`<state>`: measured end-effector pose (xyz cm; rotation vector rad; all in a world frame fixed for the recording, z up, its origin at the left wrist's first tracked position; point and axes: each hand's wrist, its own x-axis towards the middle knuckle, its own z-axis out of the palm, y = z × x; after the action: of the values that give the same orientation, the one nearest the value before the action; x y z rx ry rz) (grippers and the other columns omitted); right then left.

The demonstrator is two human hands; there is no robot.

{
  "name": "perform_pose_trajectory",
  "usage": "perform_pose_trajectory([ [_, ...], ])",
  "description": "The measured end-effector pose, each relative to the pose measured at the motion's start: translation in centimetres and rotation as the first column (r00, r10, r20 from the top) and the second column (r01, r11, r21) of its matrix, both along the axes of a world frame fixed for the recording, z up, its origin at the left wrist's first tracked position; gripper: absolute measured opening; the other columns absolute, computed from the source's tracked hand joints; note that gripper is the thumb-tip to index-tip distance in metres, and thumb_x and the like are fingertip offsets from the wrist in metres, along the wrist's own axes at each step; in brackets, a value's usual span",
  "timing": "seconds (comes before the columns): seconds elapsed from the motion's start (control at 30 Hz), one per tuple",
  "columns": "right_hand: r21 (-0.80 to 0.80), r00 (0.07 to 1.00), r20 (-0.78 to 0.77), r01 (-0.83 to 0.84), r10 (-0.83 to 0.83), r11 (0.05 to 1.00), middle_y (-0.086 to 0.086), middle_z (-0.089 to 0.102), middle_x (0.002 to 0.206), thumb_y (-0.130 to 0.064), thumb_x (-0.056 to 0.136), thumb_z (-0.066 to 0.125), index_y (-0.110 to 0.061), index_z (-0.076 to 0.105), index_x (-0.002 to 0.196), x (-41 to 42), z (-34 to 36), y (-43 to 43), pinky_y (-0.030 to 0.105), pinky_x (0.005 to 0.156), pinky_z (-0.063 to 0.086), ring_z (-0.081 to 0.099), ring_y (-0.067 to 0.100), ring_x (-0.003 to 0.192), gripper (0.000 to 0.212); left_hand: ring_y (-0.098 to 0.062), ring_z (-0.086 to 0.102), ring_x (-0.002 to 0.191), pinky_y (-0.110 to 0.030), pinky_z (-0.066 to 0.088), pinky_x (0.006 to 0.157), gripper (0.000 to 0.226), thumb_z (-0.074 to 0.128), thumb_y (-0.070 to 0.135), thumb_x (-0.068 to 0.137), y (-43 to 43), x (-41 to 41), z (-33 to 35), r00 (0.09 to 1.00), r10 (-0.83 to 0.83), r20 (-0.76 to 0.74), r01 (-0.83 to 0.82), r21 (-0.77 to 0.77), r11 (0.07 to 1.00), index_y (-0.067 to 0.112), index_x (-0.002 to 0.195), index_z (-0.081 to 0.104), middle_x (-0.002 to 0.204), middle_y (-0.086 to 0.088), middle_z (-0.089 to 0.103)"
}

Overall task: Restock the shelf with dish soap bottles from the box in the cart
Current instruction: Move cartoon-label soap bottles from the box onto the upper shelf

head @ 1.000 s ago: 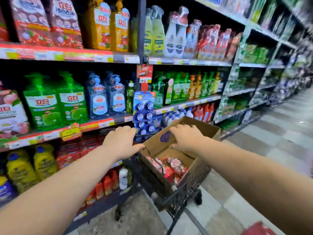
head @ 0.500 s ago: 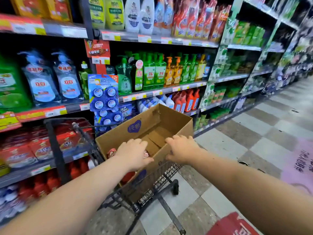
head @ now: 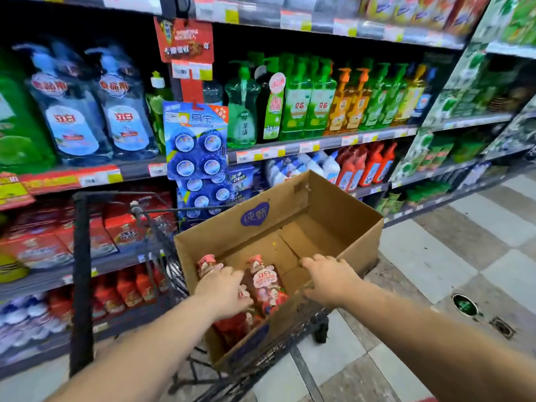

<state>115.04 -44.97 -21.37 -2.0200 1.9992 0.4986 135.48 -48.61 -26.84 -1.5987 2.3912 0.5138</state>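
Observation:
A brown cardboard box (head: 364,250) sits in a black wire cart (head: 82,256). At its near end lie red and pink dish soap bottles (head: 265,284); the far half shows bare cardboard. My left hand (head: 223,291) is inside the box, palm down on a bottle, with fingers curved over it; the grip itself is hidden. My right hand (head: 330,278) rests on the box's near edge, fingers hooked over the rim. Beyond the cart, the shelf (head: 319,145) carries green and orange pump bottles.
Blue toilet-cleaner packs (head: 195,152) hang on a strip just beyond the cart. Large blue refill pouches (head: 121,111) and red packs fill the shelves at left. A checkered tile aisle (head: 435,256) with a floor drain (head: 464,304) runs to the right.
The view has come closer and dipped toward the box. My left hand left the box's near edge and went down onto the bottles. My right hand stays on the rim.

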Motion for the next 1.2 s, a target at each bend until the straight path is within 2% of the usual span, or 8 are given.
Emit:
perform_pose_trajectory([
  [0.13,0.051,0.998,0.051,-0.025,0.022,0.998,0.006,0.045,0.141,-0.045,0.089,0.056,-0.02,0.039,0.139,0.9,-2.0,-5.1,0.046,0.109,0.035,0.043,0.028,0.131,0.058,-0.026,0.031,0.139,-0.038,0.033,0.111,0.071,0.049,0.059,0.085,-3.3,0.9,-2.5,0.997,0.076,-0.015,-0.074,0.066,0.995,0.016,0.139,0.037,0.151,-0.008,0.032],
  [0.27,0.139,0.994,0.095,-0.069,0.056,0.988,0.008,0.049,0.135,-0.049,0.087,0.055,-0.019,0.041,0.135,2.4,-5.4,-8.6,0.042,0.104,0.039,0.047,0.029,0.125,0.059,-0.031,0.04,0.132,-0.039,0.038,0.106,0.071,0.051,0.056,0.086,-4.7,1.5,-4.5,0.989,0.149,-0.003,-0.147,0.159,0.976,0.017,0.142,0.033,0.145,-0.01,0.039],
  [0.4,0.245,0.985,0.138,-0.131,0.099,0.961,0.009,0.044,0.141,-0.042,0.088,0.056,-0.018,0.036,0.141,4.2,-8.9,-11.7,0.039,0.105,0.04,0.045,0.029,0.129,0.061,-0.033,0.042,0.128,-0.038,0.039,0.104,0.07,0.053,0.053,0.086,-5.8,1.6,-6.5,0.97,0.244,-0.014,-0.233,0.244,0.941,0.014,0.141,0.034,0.142,-0.012,0.04],
  [0.63,0.408,0.971,0.233,-0.142,0.047,0.902,0.013,0.052,0.135,-0.045,0.089,0.057,-0.01,0.043,0.131,6.0,-14.2,-16.3,0.035,0.098,0.044,0.05,0.03,0.124,0.057,-0.03,0.032,0.137,-0.04,0.034,0.11,0.073,0.055,0.051,0.086,-6.9,0.7,-9.4,0.883,0.468,-0.025,-0.428,0.363,0.828,0.021,0.146,0.025,0.155,-0.008,0.02],
  [0.83,0.502,0.925,0.352,-0.057,-0.144,0.863,0.014,0.049,0.142,-0.044,0.093,0.052,-0.009,0.043,0.139,7.6,-17.2,-20.1,0.03,0.1,0.04,0.047,0.031,0.129,0.058,-0.027,0.033,0.137,-0.035,0.03,0.113,0.076,0.059,0.048,0.085,-8.0,-0.3,-12.0,0.703,0.707,-0.076,-0.612,0.443,0.655,0.015,0.146,0.027,0.153,-0.007,0.023],
  [1.03,0.614,0.758,0.44,0.138,-0.482,0.777,0.012,0.057,0.133,-0.052,0.082,0.065,-0.007,0.048,0.135,9.0,-22.5,-21.0,0.029,0.097,0.046,0.055,0.029,0.12,0.072,-0.022,0.047,0.128,-0.027,0.036,0.108,0.073,0.067,0.04,0.081,-8.5,-0.7,-14.6,0.381,0.912,-0.152,-0.723,0.565,0.396,0.016,0.143,0.037,0.142,-0.01,0.043],
  [1.1,0.65,0.691,0.447,0.186,-0.569,0.737,0.013,0.058,0.132,-0.054,0.077,0.069,-0.005,0.049,0.135,9.6,-23.8,-21.0,0.035,0.101,0.046,0.057,0.028,0.12,0.078,-0.023,0.047,0.127,-0.026,0.038,0.105,0.068,0.064,0.042,0.083,-8.6,-0.6,-15.1,0.337,0.932,-0.132,-0.757,0.55,0.352,0.018,0.142,0.04,0.14,-0.008,0.047],
  [1.2,0.659,0.595,0.495,0.218,-0.633,0.72,0.009,0.061,0.13,-0.045,0.074,0.076,-0.008,0.053,0.132,10.5,-25.2,-21.4,0.03,0.101,0.046,0.059,0.024,0.117,0.073,-0.025,0.047,0.127,-0.028,0.038,0.101,0.063,0.059,0.044,0.085,-8.7,-0.8,-15.5,0.316,0.944,-0.098,-0.792,0.521,0.319,0.023,0.141,0.039,0.139,-0.007,0.048],
])
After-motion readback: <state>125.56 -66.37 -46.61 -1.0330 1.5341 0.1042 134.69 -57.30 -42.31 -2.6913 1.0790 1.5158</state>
